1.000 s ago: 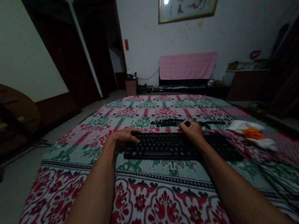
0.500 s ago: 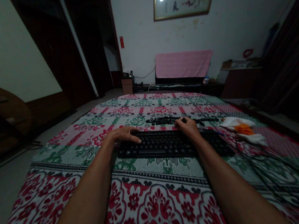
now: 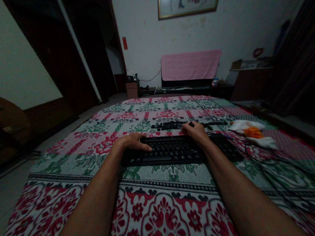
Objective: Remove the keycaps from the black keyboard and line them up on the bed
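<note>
Honestly, I'm resting my left hand (image 3: 133, 141) flat and right hand (image 3: 195, 131) loosely curled, gripping nothing, on the keyboard (image 3: 177, 151), which I'm guessing is light, rigid plastic, easiest grabbed by its ends.

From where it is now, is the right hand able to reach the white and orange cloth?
Probably yes: the right hand rests on the black keyboard, and only open bedspread lies between it and the white and orange cloth.

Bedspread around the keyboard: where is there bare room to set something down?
The bedspread lies free left of the left hand and between the forearms, nearer than the keyboard. Crowded: cables and cloth at right, loose keys behind.
</note>
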{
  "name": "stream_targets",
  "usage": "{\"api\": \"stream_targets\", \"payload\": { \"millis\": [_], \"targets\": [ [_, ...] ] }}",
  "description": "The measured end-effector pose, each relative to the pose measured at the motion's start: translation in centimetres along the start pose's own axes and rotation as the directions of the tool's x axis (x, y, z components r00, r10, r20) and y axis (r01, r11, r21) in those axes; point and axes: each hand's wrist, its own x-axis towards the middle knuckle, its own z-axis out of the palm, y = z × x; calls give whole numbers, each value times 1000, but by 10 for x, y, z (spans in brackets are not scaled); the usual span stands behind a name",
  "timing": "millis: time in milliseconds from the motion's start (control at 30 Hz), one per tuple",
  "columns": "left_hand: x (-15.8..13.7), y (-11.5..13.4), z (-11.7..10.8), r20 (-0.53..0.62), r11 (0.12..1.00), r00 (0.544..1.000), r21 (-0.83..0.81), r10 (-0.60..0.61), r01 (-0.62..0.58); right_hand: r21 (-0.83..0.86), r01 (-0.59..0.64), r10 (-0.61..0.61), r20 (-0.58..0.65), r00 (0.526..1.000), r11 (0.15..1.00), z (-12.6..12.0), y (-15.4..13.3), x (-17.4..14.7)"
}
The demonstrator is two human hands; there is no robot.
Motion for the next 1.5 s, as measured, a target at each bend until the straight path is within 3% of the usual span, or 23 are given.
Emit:
{"api": "stream_targets", "payload": {
  "millis": [400, 700, 967, 1300, 1500],
  "targets": [
    [-10, -22, -10, 94, 969, 992, -242, 80, -55, 47, -32, 31, 23, 999, 998, -1, -8, -6],
    [-10, -25, -11, 118, 973, 989, -223, 92, -64, -12, -4, 4, 14, 1000, 1000, -2, -7, -6],
    [-8, -9, -8, 82, 997, 994, -46, 68, -64, 10, -3, 2, 17, 1000, 1000, -1, -7, -6],
    [-4, -13, -6, 72, 996, 995, -58, 76, -72, 17, -31, 30, 21, 999, 999, -1, -12, -8],
    [-3, -14, -5, 71, 999, 997, -39, 39, -36, -50, 21, -19, 41, 999, 999, -3, -7, -7]
  ]
}}
